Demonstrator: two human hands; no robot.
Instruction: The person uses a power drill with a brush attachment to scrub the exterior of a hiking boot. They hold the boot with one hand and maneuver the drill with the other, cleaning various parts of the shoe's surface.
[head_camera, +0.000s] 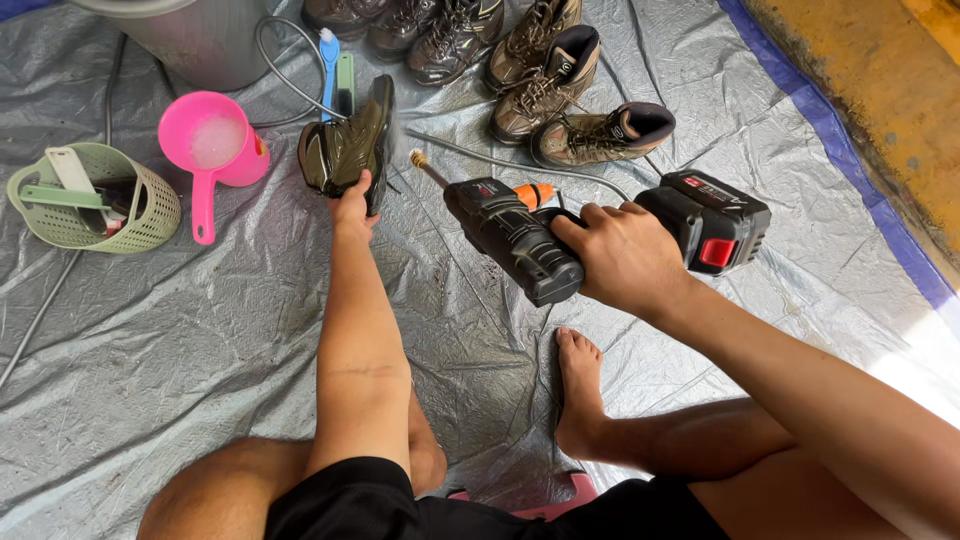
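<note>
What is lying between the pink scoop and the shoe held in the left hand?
In the head view, only bare grey tarp lies between the pink scoop and the wet shoe in the left hand.

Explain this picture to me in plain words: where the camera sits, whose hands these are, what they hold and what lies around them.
The camera sits on a person's head and looks down, so you see their own arms, knees and a bare foot. They sit on a grey tarp. The left hand holds up a dark wet shoe. The right hand grips a black cordless spray gun with a battery pack, its nozzle aimed at the shoe. Around them lie a pink scoop, a green basket of tools, a grey bucket, a thin hose and several hiking boots.
</note>
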